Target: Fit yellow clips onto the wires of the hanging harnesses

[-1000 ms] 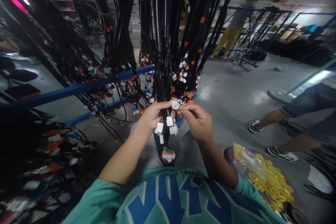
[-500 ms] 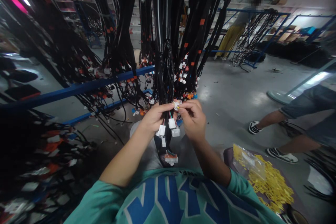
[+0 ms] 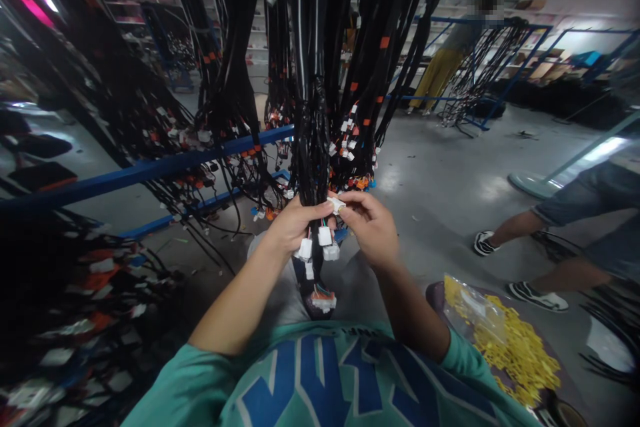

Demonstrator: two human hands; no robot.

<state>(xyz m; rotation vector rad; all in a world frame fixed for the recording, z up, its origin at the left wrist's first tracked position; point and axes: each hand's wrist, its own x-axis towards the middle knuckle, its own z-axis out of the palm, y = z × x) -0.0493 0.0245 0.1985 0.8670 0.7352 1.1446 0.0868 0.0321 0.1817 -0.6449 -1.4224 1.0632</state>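
Observation:
Between my hands sits a white plug connector (image 3: 337, 204) at the end of the hanging wire harness (image 3: 313, 153). My left hand (image 3: 294, 225) is closed round the harness wires, its thumb on the connector's left end. Thumb and index finger of my right hand (image 3: 373, 227) pinch the connector's right end. A small yellowish spot shows at that end, too small to make out fully. Just below dangle several white connectors (image 3: 325, 235) on thin coloured wires. Lower down hangs an orange and white connector (image 3: 323, 300).
A blue rail (image 3: 200, 155) crosses at left, with many black harnesses (image 3: 230, 80) hanging about it. Small yellow plastic parts (image 3: 520, 347) and a clear bag (image 3: 475, 310) lie at lower right. Another person's legs (image 3: 560, 240) are at right; a further person (image 3: 440, 73) stands at the back.
My right hand has shifted slightly right and down, and its fingers now press the connector's end. Less of the yellow piece shows between them. The dangling connectors have swung slightly left.

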